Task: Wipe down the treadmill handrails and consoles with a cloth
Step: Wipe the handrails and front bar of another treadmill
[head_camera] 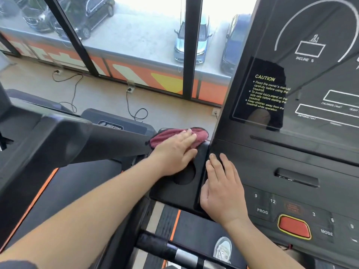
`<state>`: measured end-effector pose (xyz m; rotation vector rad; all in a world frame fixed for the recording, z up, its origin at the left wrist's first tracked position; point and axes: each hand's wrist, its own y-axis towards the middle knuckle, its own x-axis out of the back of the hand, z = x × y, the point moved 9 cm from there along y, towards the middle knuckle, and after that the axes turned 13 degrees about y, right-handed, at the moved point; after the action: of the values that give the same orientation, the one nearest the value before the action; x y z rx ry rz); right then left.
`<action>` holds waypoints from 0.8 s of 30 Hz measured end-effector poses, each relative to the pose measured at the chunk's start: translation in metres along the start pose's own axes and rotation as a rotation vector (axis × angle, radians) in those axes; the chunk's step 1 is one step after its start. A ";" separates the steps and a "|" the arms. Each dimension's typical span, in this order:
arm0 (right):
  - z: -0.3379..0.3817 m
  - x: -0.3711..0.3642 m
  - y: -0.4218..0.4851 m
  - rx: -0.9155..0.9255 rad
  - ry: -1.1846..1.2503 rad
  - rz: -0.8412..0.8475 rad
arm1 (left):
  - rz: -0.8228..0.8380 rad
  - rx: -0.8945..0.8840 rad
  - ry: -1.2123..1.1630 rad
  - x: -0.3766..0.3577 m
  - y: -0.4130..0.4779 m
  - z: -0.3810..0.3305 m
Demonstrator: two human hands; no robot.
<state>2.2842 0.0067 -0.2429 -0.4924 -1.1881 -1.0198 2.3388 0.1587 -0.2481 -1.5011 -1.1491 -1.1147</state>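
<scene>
Looking down, I see the black treadmill console (272,158) and, left of it, its black plastic cup-holder tray (174,191). My right hand (223,189) lies flat, fingers straight, on the console's edge; my left hand (174,152), fingers straight, presses the crumpled maroon cloth (163,137) onto the tray's far end.

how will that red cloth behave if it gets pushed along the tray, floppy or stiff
Likely floppy: the red cloth lies rumpled under the flat left hand. Probably light, as it looks thin with a stitched edge. On the smooth black tray it should slide, perhaps bunching ahead of the hand.
</scene>
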 end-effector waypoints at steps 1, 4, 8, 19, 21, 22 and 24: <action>0.000 0.000 0.000 0.001 0.002 -0.003 | -0.009 -0.008 -0.001 0.002 0.005 0.007; -0.002 0.000 0.000 -0.010 0.008 0.002 | -0.110 -0.050 -0.070 -0.005 -0.009 0.000; -0.002 -0.001 0.001 -0.016 0.003 0.010 | -0.142 -0.169 -0.270 -0.024 -0.057 -0.021; 0.000 0.002 0.000 -0.001 0.006 -0.036 | 0.046 -0.005 0.005 -0.019 -0.027 0.002; 0.000 0.003 -0.001 0.001 0.007 -0.047 | 0.051 0.069 0.053 -0.009 -0.006 0.016; 0.001 0.003 0.000 0.004 0.006 -0.049 | 0.047 0.114 0.093 -0.003 0.005 0.022; 0.002 0.002 -0.001 0.008 0.009 -0.044 | 0.061 0.173 0.202 0.003 0.018 0.016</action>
<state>2.2828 0.0069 -0.2409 -0.4566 -1.1996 -1.0533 2.3592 0.1719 -0.2504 -1.2520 -1.0259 -1.0709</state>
